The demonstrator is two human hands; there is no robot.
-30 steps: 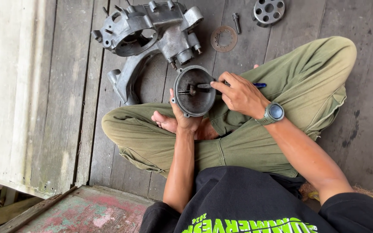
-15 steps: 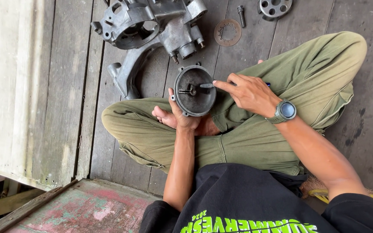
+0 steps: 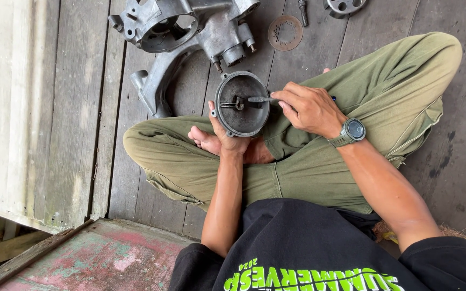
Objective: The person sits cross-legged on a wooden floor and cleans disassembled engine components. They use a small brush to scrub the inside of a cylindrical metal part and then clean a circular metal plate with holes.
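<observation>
Head view: the right hand (image 3: pixel 308 110) is closed around a slim dark tool (image 3: pixel 260 99), its tip pressed into the hub of a round, dished grey metal cover (image 3: pixel 242 103). The left hand (image 3: pixel 227 137) cups that cover from below, fingers wrapped on its rim, above the crossed legs. It looks rigid, fairly heavy and possibly greasy, so the rim seems the safest grip. A grey cast engine casing (image 3: pixel 184 27) lies beyond on the wooden floor (image 3: pixel 76 108).

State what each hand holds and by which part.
Left hand grips the round metal cover by its lower rim; right hand holds a screwdriver by its handle.
</observation>
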